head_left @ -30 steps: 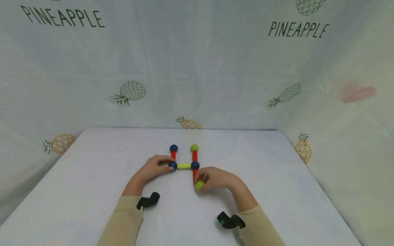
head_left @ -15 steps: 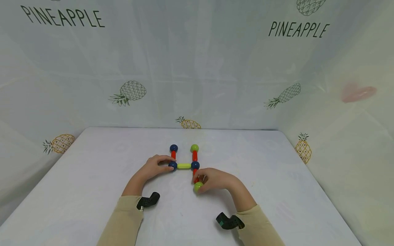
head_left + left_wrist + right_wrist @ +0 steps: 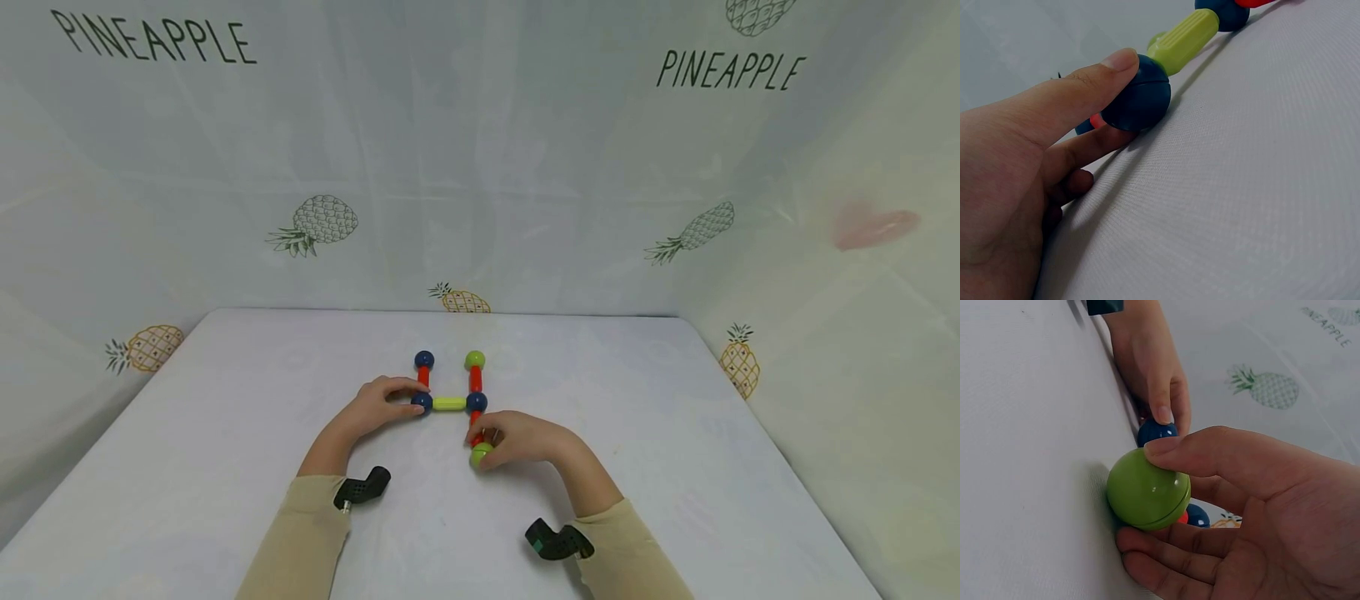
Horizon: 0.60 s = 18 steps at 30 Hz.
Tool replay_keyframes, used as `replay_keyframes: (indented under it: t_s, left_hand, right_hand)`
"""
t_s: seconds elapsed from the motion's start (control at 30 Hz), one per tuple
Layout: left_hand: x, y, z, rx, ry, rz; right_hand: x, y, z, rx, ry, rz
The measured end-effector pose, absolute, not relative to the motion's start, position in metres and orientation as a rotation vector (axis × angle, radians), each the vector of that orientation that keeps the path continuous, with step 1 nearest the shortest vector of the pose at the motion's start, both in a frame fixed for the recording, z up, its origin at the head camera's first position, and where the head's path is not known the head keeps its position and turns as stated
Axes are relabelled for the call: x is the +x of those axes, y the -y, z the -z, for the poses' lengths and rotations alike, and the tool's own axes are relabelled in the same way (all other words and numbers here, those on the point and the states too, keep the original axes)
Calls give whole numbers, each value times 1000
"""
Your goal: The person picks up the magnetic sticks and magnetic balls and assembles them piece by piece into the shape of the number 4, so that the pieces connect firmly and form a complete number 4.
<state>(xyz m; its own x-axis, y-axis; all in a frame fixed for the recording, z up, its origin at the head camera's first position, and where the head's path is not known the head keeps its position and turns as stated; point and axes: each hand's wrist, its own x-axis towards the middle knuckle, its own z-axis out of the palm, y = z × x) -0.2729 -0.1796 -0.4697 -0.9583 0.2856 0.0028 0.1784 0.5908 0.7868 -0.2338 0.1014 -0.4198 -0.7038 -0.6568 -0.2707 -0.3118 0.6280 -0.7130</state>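
A flat frame of toy balls and rods lies mid-table. My left hand (image 3: 378,404) pinches its left blue ball (image 3: 1144,103) between thumb and fingers. A yellow-green rod (image 3: 449,404) links that to a second blue ball (image 3: 477,402). From the two blue balls, red rods run away from me, the right one (image 3: 476,379) to a green ball (image 3: 475,360), the left one (image 3: 423,376) to another blue ball (image 3: 424,359). My right hand (image 3: 525,436) holds a nearer green ball (image 3: 1144,490) at the near end of a third red rod, which its fingers partly hide.
The white-covered table (image 3: 637,400) extends around the frame. A pale curtain (image 3: 525,167) with pineapple prints hangs behind and at both sides. Black wrist cameras (image 3: 558,540) stick out from both beige sleeves (image 3: 296,537).
My right hand has moved slightly left with the near green ball, and the near red rod has swung closer to line with the rod beyond. My left hand keeps its place on the blue ball.
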Motion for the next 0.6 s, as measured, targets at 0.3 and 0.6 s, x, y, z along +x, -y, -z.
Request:
replay_keyframes:
  t_s: [0.3, 0.6]
  left_hand:
    - [-273, 179, 468, 381, -2691, -1302]
    - [-273, 179, 469, 347, -2698, -1276]
  right_hand:
    - [-233, -98, 421, -715, -2349, 845]
    - [-232, -96, 422, -720, -2374, 827]
